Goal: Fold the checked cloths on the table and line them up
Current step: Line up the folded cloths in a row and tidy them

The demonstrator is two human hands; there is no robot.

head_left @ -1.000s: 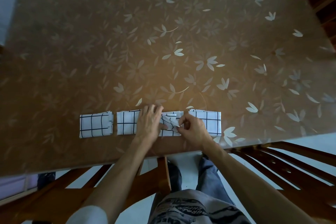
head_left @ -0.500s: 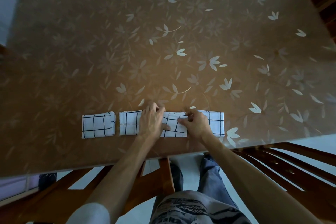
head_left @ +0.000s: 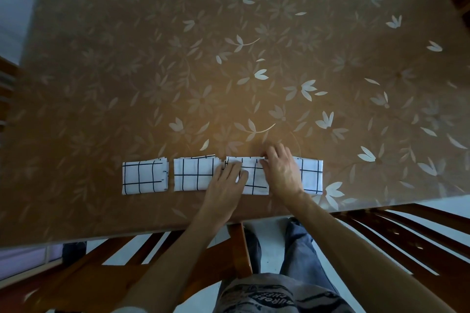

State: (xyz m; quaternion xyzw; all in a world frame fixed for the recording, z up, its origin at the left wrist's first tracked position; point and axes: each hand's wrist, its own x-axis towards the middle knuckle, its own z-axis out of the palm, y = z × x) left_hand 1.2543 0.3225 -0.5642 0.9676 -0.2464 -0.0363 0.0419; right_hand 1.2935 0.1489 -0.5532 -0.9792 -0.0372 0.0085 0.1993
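Note:
Several folded white cloths with black checks lie in a row near the table's front edge: the leftmost cloth, a second cloth, a third cloth and the rightmost cloth. My left hand lies flat, palm down, on the left part of the third cloth and over the second cloth's right edge. My right hand presses flat on the third cloth's right part, fingers reaching its far edge, and hides the gap to the rightmost cloth.
The table has a brown floral glossy top. Wooden slatted chairs stand at the front: one chair just below the table edge and another chair at the right. My legs in jeans show below.
My right hand let go of the third cloth's pinched fold and now lies flat on it. My left hand slid slightly toward me. The third cloth now lies flat in the row.

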